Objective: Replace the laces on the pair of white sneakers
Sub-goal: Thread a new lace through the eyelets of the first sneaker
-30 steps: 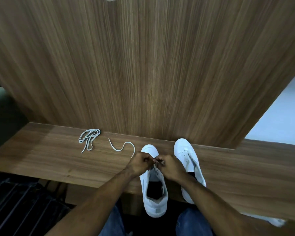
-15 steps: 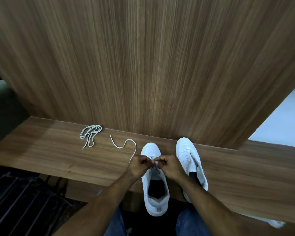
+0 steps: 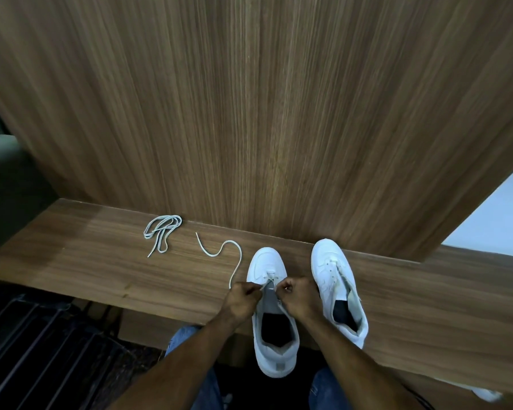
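Two white sneakers stand toe-first on a wooden ledge (image 3: 101,261). The left sneaker (image 3: 274,335) has its heel over the near edge. My left hand (image 3: 242,298) and my right hand (image 3: 298,294) meet over its front eyelets, each pinching a part of a white lace (image 3: 234,261). That lace trails left from my left hand in an S-curve on the wood. The right sneaker (image 3: 338,285) stands beside my right hand with no hand on it. A second lace (image 3: 162,232), bundled in loops, lies further left.
A tall wooden panel (image 3: 249,113) rises straight behind the ledge, close to the sneaker toes. Below the ledge on the left is a dark ribbed floor (image 3: 36,350). My jeans (image 3: 202,386) show under my arms. A white object (image 3: 486,393) peeks out at the lower right.
My hands have drawn slightly apart over the left sneaker's eyelets, and a short stretch of lace now shows between them. The loose lace end and the bundle have not moved.
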Demonstrator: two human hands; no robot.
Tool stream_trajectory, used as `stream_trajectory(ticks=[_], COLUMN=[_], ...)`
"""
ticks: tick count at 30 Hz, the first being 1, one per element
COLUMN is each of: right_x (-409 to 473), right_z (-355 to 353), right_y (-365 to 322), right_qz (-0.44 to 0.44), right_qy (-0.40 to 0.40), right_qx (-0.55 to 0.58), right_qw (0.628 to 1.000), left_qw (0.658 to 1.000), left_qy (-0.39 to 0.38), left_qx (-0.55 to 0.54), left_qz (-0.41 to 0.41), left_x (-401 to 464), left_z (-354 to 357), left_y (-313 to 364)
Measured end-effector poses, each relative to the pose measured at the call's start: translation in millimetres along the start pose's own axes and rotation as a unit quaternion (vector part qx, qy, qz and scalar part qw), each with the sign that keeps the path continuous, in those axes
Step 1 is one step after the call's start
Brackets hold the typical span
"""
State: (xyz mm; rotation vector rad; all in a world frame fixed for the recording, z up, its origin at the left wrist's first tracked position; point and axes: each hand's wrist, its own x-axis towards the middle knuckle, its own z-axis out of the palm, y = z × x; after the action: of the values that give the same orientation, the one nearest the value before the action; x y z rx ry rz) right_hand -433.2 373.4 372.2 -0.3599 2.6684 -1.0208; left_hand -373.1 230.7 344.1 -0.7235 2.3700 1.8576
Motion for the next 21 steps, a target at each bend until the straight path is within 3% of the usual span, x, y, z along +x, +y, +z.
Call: stream_trajectory(ticks=[21], right_x=[7.5], right_z=[21.4], right_y=[-7.5], right_qz=[-0.014], right_qy=[-0.013], right_qx=[-0.08], right_qw=[0.997], left_qw=[0.978], left_qy=[0.017], left_qx=[-0.148], left_qz=[-0.147], left_x=[0.0], left_z=[-0.5], left_y=[6.4])
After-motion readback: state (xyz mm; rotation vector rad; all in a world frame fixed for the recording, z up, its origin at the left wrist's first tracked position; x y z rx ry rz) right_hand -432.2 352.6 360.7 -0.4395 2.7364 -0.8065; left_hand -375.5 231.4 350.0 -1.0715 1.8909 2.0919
